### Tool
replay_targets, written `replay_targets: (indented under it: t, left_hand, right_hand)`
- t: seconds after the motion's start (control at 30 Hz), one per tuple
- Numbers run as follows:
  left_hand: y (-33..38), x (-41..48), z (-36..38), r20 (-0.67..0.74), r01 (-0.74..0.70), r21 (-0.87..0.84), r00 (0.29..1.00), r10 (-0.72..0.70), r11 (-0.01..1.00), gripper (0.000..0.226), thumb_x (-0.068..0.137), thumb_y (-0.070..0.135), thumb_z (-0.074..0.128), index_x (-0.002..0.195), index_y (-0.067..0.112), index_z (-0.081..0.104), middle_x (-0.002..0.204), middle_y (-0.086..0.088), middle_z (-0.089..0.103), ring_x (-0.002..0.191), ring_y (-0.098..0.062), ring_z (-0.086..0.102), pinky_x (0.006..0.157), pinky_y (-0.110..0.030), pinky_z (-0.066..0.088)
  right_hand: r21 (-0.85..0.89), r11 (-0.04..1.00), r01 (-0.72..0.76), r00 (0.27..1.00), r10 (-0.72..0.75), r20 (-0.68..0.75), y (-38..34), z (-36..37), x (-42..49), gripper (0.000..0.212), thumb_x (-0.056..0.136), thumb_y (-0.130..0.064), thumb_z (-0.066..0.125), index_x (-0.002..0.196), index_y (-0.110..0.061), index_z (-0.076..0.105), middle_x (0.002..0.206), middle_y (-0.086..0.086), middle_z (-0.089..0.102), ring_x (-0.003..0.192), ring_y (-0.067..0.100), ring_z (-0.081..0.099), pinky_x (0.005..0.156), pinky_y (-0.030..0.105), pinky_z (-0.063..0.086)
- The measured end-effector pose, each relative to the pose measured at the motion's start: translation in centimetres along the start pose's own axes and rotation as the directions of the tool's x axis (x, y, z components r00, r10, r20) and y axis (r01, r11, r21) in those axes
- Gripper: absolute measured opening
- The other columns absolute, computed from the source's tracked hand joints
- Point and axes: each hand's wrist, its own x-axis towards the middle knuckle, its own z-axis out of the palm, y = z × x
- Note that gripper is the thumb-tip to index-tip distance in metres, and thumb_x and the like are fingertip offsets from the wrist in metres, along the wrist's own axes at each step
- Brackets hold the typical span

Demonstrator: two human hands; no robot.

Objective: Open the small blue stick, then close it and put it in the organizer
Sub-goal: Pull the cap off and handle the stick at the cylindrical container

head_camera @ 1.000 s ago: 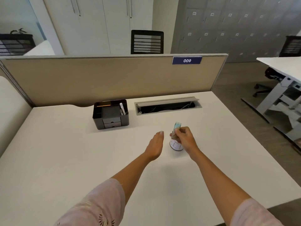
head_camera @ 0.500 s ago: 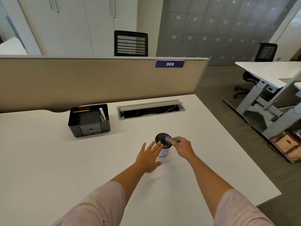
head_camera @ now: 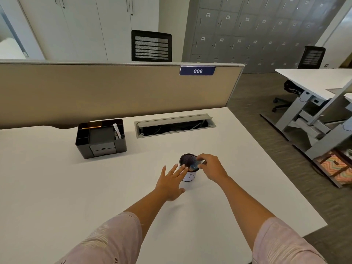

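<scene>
Over the cup's [head_camera: 187,175] dark mouth, my right hand [head_camera: 211,168] pinches the small blue stick [head_camera: 194,165], thumb and fingers pressed on its right end; the stick lies tilted across the rim, blurred, so I cannot tell whether its cap is on. At nine o'clock from it my left hand [head_camera: 169,182] is spread, fingers fanned apart, the fingertips [head_camera: 183,167] reaching the cup's near-left rim; whether they touch it I cannot tell. The palm sits low over the bench [head_camera: 57,187]. The cup is white-sided, upright, with a dark line mark on its wall.

Farther out, at ten o'clock from the cup and well apart, stands the black organizer [head_camera: 101,138], with two small drawers at its front, an orange pencil [head_camera: 91,127] lying in a back compartment and a white item [head_camera: 116,130] leaning in the right-hand one. At twelve o'clock from the cup a grey cable hatch [head_camera: 174,125] is set into the bench, its flap raised. Behind both runs a beige divider [head_camera: 114,92] carrying a blue tag [head_camera: 197,70] marked 009. My pale pink sleeves [head_camera: 106,241] fill the near edge.
</scene>
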Motion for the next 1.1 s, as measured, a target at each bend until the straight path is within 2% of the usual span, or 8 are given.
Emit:
replay_targets:
  t: [0.3, 0.4, 0.5, 0.67, 0.8, 0.9, 1.0, 1.1]
  left_hand:
    - [-0.1, 0.3, 0.0, 0.007, 0.002, -0.003, 1.0, -0.002, 1.0, 0.078, 0.099, 0.052, 0.036, 0.154, 0.024, -0.012, 0.164, 0.003, -0.015, 0.151, -0.023, -0.013, 0.119, -0.057, -0.005]
    - [-0.1, 0.3, -0.1, 0.011, 0.004, -0.002, 1.0, -0.004, 1.0, 0.079, 0.099, 0.053, 0.036, 0.154, 0.024, -0.012, 0.164, 0.003, -0.015, 0.151, -0.023, -0.013, 0.119, -0.057, -0.004]
    - [-0.1, 0.3, -0.1, 0.01, 0.001, -0.007, 1.0, -0.001, 1.0, 0.079, 0.099, 0.052, 0.037, 0.154, 0.024, -0.011, 0.164, 0.003, -0.015, 0.151, -0.023, -0.012, 0.119, -0.057, -0.004]
    - [0.1, 0.3, 0.1, 0.0, 0.003, 0.001, 1.0, -0.003, 1.0, 0.082, 0.098, 0.052, 0.039, 0.154, 0.021, -0.012, 0.164, 0.001, -0.014, 0.151, -0.022, -0.012, 0.12, -0.056, -0.003]
    - [0.1, 0.4, 0.2, -0.025, 0.005, -0.042, 1.0, -0.006, 0.999, 0.082, 0.098, 0.054, 0.039, 0.154, 0.021, -0.012, 0.164, 0.001, -0.017, 0.151, -0.022, -0.014, 0.12, -0.056, -0.001]
    - [-0.7, -0.1, 0.8, -0.073, 0.022, -0.158, 0.997, -0.033, 0.987, 0.087, 0.097, 0.055, 0.041, 0.153, 0.023, -0.017, 0.163, 0.0, -0.022, 0.151, -0.023, -0.015, 0.12, -0.055, 0.001]
    - [-2.5, -1.3, 1.6, -0.075, 0.066, -0.264, 0.993, -0.089, 0.962, 0.086, 0.096, 0.057, 0.041, 0.154, 0.025, -0.013, 0.164, 0.0, -0.018, 0.151, -0.023, -0.012, 0.121, -0.053, 0.002]
    - [-5.5, -3.6, 3.1, -0.053, 0.161, -0.36, 0.98, -0.192, 0.919, 0.081, 0.096, 0.057, 0.042, 0.155, 0.027, -0.004, 0.165, -0.001, -0.01, 0.152, -0.024, -0.007, 0.121, -0.051, 0.003]
  right_hand:
    - [-0.067, 0.998, 0.0, 0.999, 0.003, 0.04, 0.0, 0.2, 0.2, 0.031, 0.089, 0.002, 0.059, 0.114, -0.015, 0.068, 0.112, 0.011, 0.068, 0.087, 0.019, 0.059, 0.079, 0.03, 0.049]
    - [-0.104, 0.995, -0.01, 1.0, 0.013, 0.022, -0.2, 0.1, -0.2, 0.03, 0.09, -0.007, 0.062, 0.114, -0.022, 0.067, 0.114, 0.004, 0.068, 0.09, 0.02, 0.062, 0.078, 0.032, 0.051]
    - [-0.215, 0.977, -0.006, 1.0, -0.001, -0.029, -0.5, 0.0, -0.6, 0.027, 0.09, -0.018, 0.064, 0.114, -0.03, 0.066, 0.114, -0.005, 0.07, 0.093, 0.019, 0.064, 0.07, 0.028, 0.043]
    - [-0.236, 0.968, -0.087, 0.995, 0.075, -0.059, -0.7, -0.1, -1.0, 0.023, 0.09, -0.024, 0.063, 0.112, -0.031, 0.066, 0.112, -0.005, 0.072, 0.099, 0.023, 0.065, 0.075, 0.032, 0.044]
    - [-0.042, 0.99, -0.131, 0.975, 0.121, -0.185, -1.2, -0.2, -1.3, 0.024, 0.092, -0.026, 0.061, 0.116, -0.028, 0.064, 0.117, -0.005, 0.069, 0.098, 0.023, 0.065, 0.073, 0.029, 0.042]
    - [0.07, 0.992, -0.103, 0.975, 0.115, -0.189, -2.0, 0.0, -1.7, 0.024, 0.092, -0.027, 0.062, 0.115, -0.029, 0.064, 0.118, -0.005, 0.068, 0.093, 0.022, 0.066, 0.07, 0.027, 0.043]
    - [0.187, 0.98, -0.073, 0.981, 0.104, -0.163, -2.9, 0.8, -2.3, 0.021, 0.091, -0.029, 0.063, 0.112, -0.032, 0.065, 0.111, -0.006, 0.068, 0.092, 0.019, 0.065, 0.062, 0.026, 0.045]
    - [0.343, 0.938, -0.044, 0.993, 0.08, -0.091, -3.9, 2.8, -3.1, 0.019, 0.09, -0.025, 0.064, 0.107, -0.032, 0.067, 0.108, -0.004, 0.071, 0.096, 0.019, 0.066, 0.079, 0.038, 0.055]
